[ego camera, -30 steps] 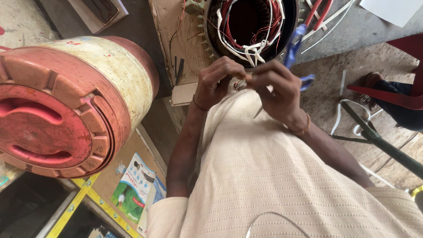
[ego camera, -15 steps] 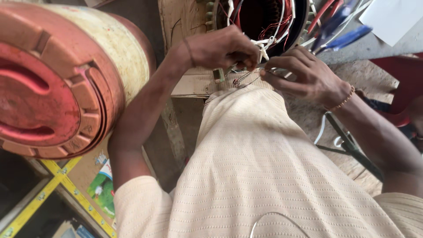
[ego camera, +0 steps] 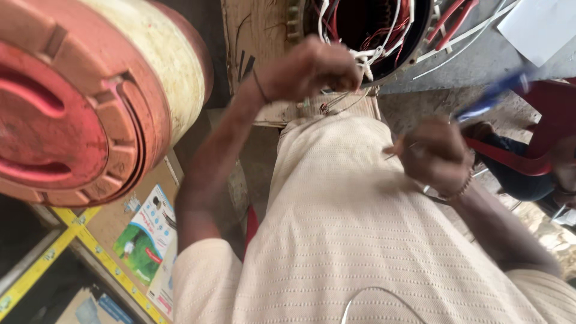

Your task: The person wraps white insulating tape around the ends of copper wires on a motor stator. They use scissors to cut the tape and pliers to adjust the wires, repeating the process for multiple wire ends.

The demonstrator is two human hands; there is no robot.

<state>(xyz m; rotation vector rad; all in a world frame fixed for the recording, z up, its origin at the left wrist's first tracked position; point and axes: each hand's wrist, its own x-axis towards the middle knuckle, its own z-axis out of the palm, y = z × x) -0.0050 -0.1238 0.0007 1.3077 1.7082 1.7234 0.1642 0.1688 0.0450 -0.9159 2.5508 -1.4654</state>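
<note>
A: What fills the view?

B: A big round red and cream plastic drum (ego camera: 90, 102) at the left, then the dark metal motor stator ring (ego camera: 414, 42) with red and white copper windings at the top.

A: And the hands?

B: The left hand (ego camera: 309, 69) is clenched at the ring's lower edge, on the white sleeved leads (ego camera: 363, 60), I think. The right hand (ego camera: 435, 157) is lower, apart, closed on a blurred blue-handled tool (ego camera: 489, 96) slanting up-right. Thin bare wire ends (ego camera: 333, 107) hang between them, nearer the left.

Soft daylight, motion blur, edges distorted.
</note>
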